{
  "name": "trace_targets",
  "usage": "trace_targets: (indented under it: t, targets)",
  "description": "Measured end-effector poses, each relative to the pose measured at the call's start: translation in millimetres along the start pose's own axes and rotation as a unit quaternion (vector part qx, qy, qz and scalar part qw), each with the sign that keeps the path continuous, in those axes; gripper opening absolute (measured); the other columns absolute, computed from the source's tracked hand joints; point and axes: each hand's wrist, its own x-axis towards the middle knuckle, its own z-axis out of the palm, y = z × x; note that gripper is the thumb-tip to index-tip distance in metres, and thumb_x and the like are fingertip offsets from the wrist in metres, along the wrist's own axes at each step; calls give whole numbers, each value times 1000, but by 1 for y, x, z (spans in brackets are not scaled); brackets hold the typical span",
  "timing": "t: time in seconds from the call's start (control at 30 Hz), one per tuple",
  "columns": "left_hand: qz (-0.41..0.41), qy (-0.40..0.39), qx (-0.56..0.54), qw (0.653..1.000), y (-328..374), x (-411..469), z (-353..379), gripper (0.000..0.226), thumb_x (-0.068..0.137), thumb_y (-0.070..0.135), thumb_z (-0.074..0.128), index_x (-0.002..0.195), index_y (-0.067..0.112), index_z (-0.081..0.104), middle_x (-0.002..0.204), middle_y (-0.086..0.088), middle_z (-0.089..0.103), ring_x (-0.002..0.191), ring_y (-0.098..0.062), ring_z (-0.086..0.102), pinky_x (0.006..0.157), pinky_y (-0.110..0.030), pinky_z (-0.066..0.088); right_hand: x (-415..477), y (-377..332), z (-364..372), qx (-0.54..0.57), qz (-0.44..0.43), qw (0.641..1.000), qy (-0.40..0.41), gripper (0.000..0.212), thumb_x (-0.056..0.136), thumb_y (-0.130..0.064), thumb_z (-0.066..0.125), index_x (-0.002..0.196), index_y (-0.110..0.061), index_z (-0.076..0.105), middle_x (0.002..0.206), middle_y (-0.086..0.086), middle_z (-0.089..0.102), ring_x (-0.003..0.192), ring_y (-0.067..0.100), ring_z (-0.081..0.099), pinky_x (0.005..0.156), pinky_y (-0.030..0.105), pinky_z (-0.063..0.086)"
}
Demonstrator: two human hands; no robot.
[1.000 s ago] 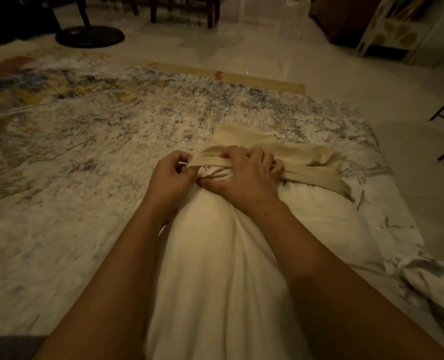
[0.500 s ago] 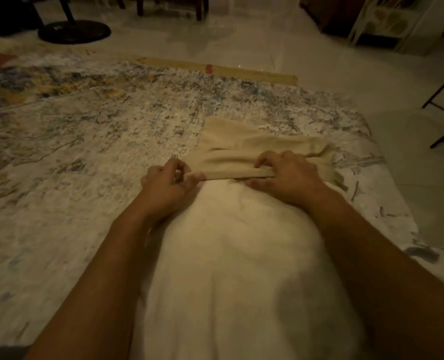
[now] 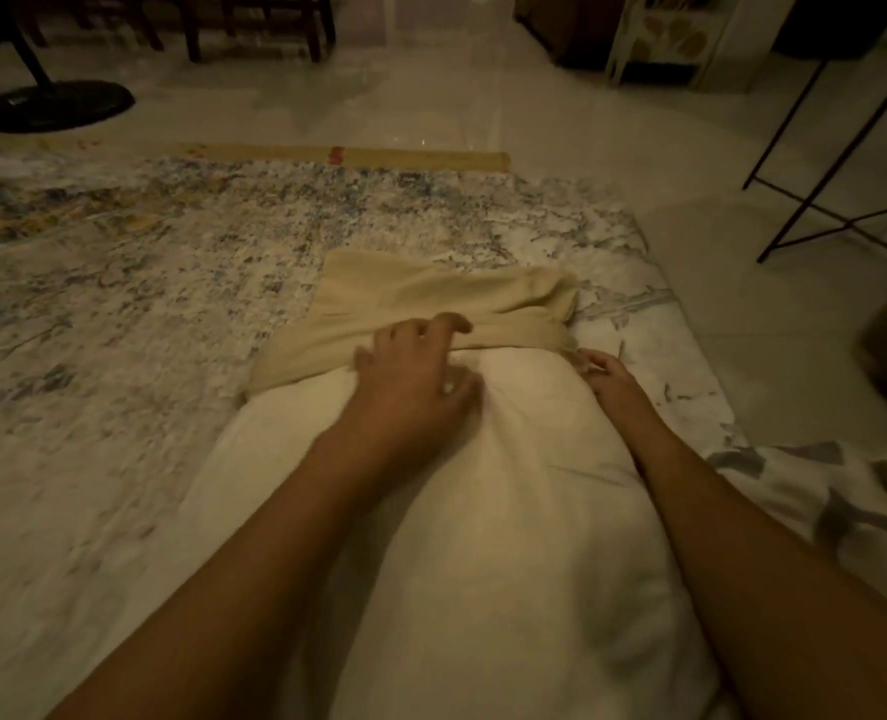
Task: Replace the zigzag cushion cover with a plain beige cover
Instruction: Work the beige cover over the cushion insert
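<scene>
A white cushion insert (image 3: 509,511) lies lengthwise on the rug in front of me. Its far end sits inside the plain beige cover (image 3: 431,298), which is bunched there. My left hand (image 3: 415,379) rests on the insert at mid-width, fingers spread, with the fingertips over the cover's rim. My right hand (image 3: 605,374) is at the cover's right corner, fingers curled at the rim. A grey-and-white patterned cloth (image 3: 836,501), apparently the zigzag cover, lies crumpled to the right.
A mottled blue, yellow and white rug (image 3: 171,283) covers the floor, with glossy tile beyond. A black fan base (image 3: 52,103) stands at the far left, chair legs (image 3: 259,28) at the back, a thin black metal frame (image 3: 836,163) at the right.
Both hands have shifted right along the cover's rim: the left from the left corner to the middle, the right from the middle to the right corner. The cover's left side now lies loose.
</scene>
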Motion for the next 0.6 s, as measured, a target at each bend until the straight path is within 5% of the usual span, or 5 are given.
trace_targets:
  t: [0.13,0.2,0.37,0.47,0.6]
  targets:
    - [12,-98,60,993,60,49,39,33,97,46,43,128,35,48,135,-4,49,128,-30,40,108,-62,26,-5,-2,-3,54,-13,998,-15,18,100,-16,53,112,-12,65,93,0,67,80,10,59,55,11,47]
    - [9,-106,98,990,70,70,53,34,95,46,46,127,34,51,133,-4,51,124,-31,42,100,-55,34,-6,1,-5,91,-18,995,-26,18,100,-16,55,112,-7,65,88,2,67,76,12,59,54,14,49]
    - [12,-90,107,990,66,73,65,28,96,46,47,121,37,55,127,3,58,118,-29,42,88,-46,35,-6,12,-4,83,-70,994,-28,19,96,-20,63,80,-12,57,68,-6,58,59,-3,53,57,14,44]
    - [31,-64,136,988,59,59,67,27,95,50,48,117,37,57,125,2,59,117,-29,42,90,-44,32,-6,24,2,96,-67,993,-13,31,87,-28,72,62,-24,54,57,-8,50,55,6,44,57,27,36]
    - [32,-40,159,986,63,55,67,26,94,50,52,113,34,60,121,-1,61,116,-31,43,89,-43,34,-17,28,-1,246,-25,967,-59,20,66,-17,66,61,-14,47,47,-5,40,45,7,36,48,23,29]
